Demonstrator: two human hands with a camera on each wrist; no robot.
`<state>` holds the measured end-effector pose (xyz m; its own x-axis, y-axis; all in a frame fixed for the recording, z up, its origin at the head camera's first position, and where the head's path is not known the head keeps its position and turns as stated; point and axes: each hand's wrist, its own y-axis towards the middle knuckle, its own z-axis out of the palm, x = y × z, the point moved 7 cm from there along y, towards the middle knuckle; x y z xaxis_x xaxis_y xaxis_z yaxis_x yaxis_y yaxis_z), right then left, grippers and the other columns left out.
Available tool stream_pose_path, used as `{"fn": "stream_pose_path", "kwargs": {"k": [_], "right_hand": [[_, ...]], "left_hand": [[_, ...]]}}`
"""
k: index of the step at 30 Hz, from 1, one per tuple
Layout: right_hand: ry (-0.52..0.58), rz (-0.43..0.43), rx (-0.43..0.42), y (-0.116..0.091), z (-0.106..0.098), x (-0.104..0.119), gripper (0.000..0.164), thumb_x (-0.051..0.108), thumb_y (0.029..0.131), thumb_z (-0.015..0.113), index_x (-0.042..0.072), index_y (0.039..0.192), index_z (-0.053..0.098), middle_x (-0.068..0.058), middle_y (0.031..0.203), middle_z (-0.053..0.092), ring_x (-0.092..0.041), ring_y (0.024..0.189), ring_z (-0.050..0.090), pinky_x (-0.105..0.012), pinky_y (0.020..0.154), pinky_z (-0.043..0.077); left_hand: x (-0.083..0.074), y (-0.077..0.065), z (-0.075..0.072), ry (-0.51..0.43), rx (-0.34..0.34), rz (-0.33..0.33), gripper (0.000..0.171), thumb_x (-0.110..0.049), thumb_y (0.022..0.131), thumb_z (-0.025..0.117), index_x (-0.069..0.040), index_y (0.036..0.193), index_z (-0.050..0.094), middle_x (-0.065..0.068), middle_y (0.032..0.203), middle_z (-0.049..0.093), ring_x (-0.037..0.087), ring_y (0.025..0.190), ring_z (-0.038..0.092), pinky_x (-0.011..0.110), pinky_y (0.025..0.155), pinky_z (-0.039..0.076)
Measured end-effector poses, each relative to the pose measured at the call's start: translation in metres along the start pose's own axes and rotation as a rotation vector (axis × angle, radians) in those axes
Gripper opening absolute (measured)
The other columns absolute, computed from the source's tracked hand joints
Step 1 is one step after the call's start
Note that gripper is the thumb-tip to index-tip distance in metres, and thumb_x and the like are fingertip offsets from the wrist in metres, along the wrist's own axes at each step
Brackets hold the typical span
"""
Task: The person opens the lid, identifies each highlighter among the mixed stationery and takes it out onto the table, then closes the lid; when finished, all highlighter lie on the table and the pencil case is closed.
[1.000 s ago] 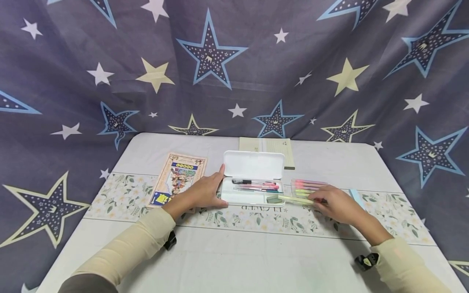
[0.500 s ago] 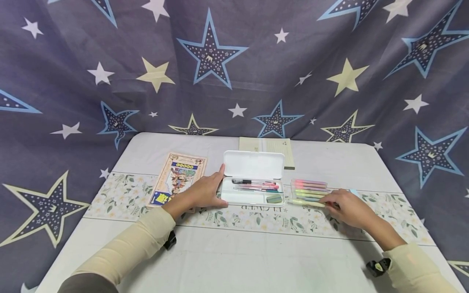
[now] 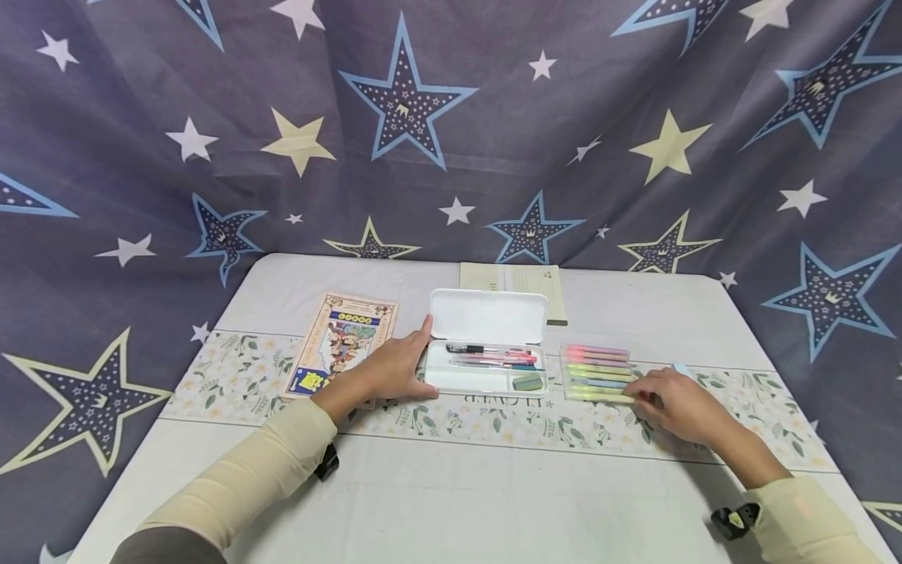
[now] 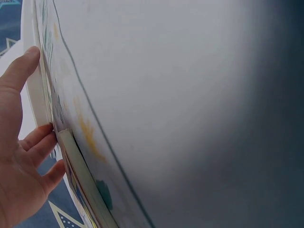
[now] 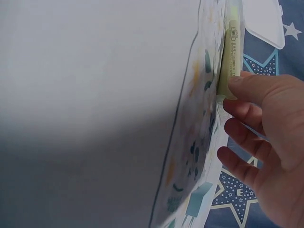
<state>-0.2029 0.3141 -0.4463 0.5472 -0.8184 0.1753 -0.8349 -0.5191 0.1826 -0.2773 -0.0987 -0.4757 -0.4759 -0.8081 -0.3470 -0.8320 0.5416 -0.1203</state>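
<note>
A white pencil case [image 3: 488,316] lies with its lid raised in the middle of the table, several pens [image 3: 493,356] and a small green block [image 3: 527,382] inside. My left hand [image 3: 395,366] touches its left side with fingers and thumb spread; in the left wrist view the thumb [image 4: 21,69] lies fairly straight along the case. To the right, a clear plastic case [image 3: 565,362] contains a row of coloured highlighters. My right hand [image 3: 672,401] pinches the end of the nearest, yellow highlighter [image 5: 232,57], which lies along the front of the row.
An illustrated booklet [image 3: 345,337] lies to the left, partly under my left forearm and hand. Behind the pencil case is a pale notepad [image 3: 553,294]. A light blue item [image 3: 680,368] shows just beyond my right hand. Star-patterned cloth [image 3: 451,157] hangs behind the table.
My right hand has drawn the yellow highlighter rightward from the pencil case's front corner to the front of the row in the clear case. My left hand has stayed in place.
</note>
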Motion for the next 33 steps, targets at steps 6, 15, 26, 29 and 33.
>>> {"fn": "stream_pose_path", "kwargs": {"k": [6,15,26,29,33], "right_hand": [[0.02,0.089,0.056,0.0009,0.0043,-0.0042,0.017,0.013,0.085,0.081,0.023,0.097,0.076,0.015,0.085,0.065,-0.006,0.079,0.055,-0.034,0.07,0.049],[0.012,0.138,0.093,0.0031,0.009,-0.0075,0.012,0.015,0.085,0.082,0.022,0.089,0.072,0.014,0.081,0.065,-0.002,0.074,0.055,-0.031,0.066,0.049],[0.014,0.163,0.117,0.0031,0.0094,-0.0095,0.012,0.017,0.085,0.082,0.023,0.089,0.072,0.014,0.08,0.065,0.0,0.072,0.055,-0.03,0.064,0.048],[0.011,0.151,0.108,0.0037,0.0065,-0.0087,0.012,0.017,0.086,0.081,0.023,0.089,0.072,0.014,0.081,0.065,-0.001,0.072,0.056,-0.03,0.065,0.049],[0.013,0.128,0.094,0.0059,0.0016,-0.0069,0.012,0.016,0.086,0.081,0.023,0.089,0.072,0.014,0.082,0.066,-0.001,0.072,0.057,-0.029,0.064,0.05]], "left_hand": [[0.0008,0.0016,0.0008,0.005,0.001,-0.001,0.138,-0.064,0.077,0.08,-0.007,0.164,-0.01,0.012,0.161,0.041,0.031,0.123,0.063,0.045,0.104,0.049],[0.0022,0.0008,0.0017,-0.012,0.015,-0.016,0.138,-0.066,0.077,0.08,-0.008,0.164,-0.011,0.013,0.164,0.036,0.032,0.127,0.061,0.046,0.107,0.047],[0.0031,0.0017,0.0042,-0.005,0.004,-0.014,0.139,-0.065,0.076,0.08,-0.009,0.164,-0.011,0.012,0.162,0.039,0.03,0.123,0.063,0.044,0.105,0.048],[0.0028,0.0016,0.0035,-0.012,-0.001,-0.012,0.139,-0.064,0.076,0.081,-0.008,0.164,-0.011,0.012,0.161,0.04,0.029,0.12,0.063,0.044,0.104,0.048],[0.0025,0.0014,0.0027,-0.01,0.0,-0.01,0.138,-0.064,0.076,0.081,-0.008,0.164,-0.011,0.011,0.161,0.041,0.027,0.118,0.064,0.044,0.103,0.049]]}}
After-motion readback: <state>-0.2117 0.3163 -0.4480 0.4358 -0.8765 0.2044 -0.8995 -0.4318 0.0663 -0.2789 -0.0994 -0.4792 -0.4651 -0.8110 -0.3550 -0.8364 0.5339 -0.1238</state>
